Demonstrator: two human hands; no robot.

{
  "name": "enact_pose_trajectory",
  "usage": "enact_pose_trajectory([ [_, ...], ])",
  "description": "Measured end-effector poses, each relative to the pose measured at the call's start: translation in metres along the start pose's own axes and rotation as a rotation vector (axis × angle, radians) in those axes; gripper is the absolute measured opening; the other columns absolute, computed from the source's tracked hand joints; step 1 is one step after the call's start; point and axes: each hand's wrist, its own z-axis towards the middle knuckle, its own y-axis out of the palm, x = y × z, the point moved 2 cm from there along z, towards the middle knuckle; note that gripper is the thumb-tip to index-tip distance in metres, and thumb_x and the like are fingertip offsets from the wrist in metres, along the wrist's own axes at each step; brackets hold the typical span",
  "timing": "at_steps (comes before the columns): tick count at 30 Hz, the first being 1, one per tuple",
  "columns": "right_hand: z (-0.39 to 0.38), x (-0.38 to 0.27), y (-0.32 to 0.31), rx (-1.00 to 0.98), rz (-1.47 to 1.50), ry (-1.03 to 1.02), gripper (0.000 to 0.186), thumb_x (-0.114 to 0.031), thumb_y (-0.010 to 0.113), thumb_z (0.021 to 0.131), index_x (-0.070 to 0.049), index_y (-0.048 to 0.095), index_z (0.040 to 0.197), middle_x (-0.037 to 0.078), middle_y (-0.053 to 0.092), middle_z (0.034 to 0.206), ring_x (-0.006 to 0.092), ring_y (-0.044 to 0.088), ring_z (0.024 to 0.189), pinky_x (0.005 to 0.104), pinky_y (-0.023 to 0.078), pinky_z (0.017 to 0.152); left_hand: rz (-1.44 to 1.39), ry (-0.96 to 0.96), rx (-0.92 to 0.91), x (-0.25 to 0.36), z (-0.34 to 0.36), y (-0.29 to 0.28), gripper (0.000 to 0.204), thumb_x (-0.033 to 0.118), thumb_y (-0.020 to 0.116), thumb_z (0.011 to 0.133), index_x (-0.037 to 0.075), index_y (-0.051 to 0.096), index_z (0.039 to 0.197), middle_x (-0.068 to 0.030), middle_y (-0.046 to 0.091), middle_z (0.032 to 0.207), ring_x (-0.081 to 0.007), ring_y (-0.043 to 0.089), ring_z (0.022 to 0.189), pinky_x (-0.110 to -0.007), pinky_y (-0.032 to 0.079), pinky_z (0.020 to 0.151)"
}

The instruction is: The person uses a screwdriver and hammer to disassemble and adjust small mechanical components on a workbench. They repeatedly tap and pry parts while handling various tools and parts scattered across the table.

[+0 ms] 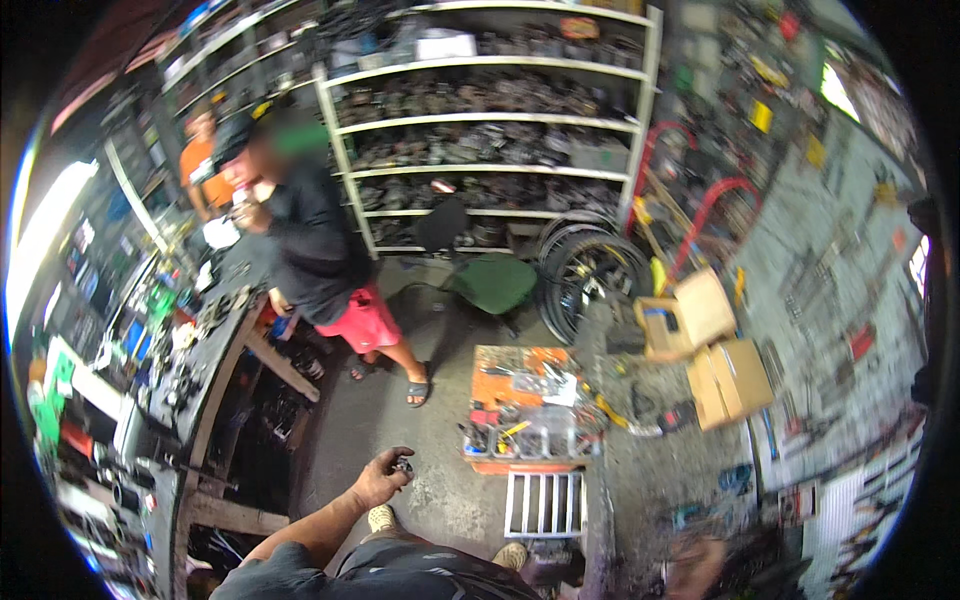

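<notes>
My left hand (380, 478) is out in front of me above the concrete floor, its fingers closed round a small dark metal part (404, 467). Most of the part is covered by the fingers, so its exact kind does not show. At the lower right, my right hand (697, 563) is a brownish blur low over the cluttered right-hand bench (640, 480). Motion smears its fingers, and whether it grips anything cannot be made out. Tools and dark parts lie around it.
An orange tool cart (487, 392) with a white rack (545, 505) stands ahead. A workbench full of parts (215, 375) runs along the left. Beyond are a person in black (310, 230), another in orange (205, 165), a green chair (497, 280), wheels (590, 280), cardboard boxes (735, 380) and loaded shelves (490, 120).
</notes>
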Motion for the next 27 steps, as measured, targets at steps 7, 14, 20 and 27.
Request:
enact_pose_trajectory([
  [7,-0.113,0.028,0.321,-0.88,-0.545,-0.258,0.038,-0.032,0.06,0.11,0.003,0.071,0.119,0.015,0.073,0.097,0.0311,0.067,0.09,0.0436,0.053,0.085,-0.28,-0.136,0.334,-0.073,-0.039,-0.18,0.059,0.023,0.092,0.09,-0.001,0.062,0.135,-0.0072,0.07,0.102,-0.0156,0.069,0.086,-0.033,0.062,0.073],
  [14,-0.216,0.01,0.591,-1.507,-0.431,-0.067,0.049,-0.039,0.06,0.112,0.003,0.073,0.132,0.015,0.078,0.119,0.0226,0.073,0.108,0.0375,0.057,0.099,-0.065,-0.009,0.716,-0.082,-0.12,-0.383,0.069,0.032,0.094,0.084,0.004,0.066,0.14,-0.0083,0.073,0.112,-0.0162,0.068,0.103,-0.034,0.056,0.097],
  [20,-0.322,-0.077,0.786,-1.913,-0.485,-0.236,0.038,-0.031,0.068,0.11,0.005,0.075,0.12,0.011,0.078,0.104,0.0179,0.073,0.093,0.0338,0.06,0.086,-0.028,-0.001,1.128,-0.072,-0.172,-0.498,0.063,0.026,0.094,0.084,0.005,0.066,0.136,-0.0132,0.075,0.117,-0.0227,0.073,0.108,-0.037,0.058,0.099],
  [27,-0.449,-0.113,0.978,-2.409,-0.364,0.104,0.035,-0.029,0.066,0.111,0.003,0.076,0.12,0.008,0.076,0.103,0.0151,0.07,0.091,0.0323,0.059,0.084,0.246,-0.137,1.387,-0.081,-0.183,-0.598,0.063,0.023,0.096,0.079,0.005,0.066,0.132,-0.0177,0.072,0.118,-0.0365,0.072,0.108,-0.044,0.058,0.097],
])
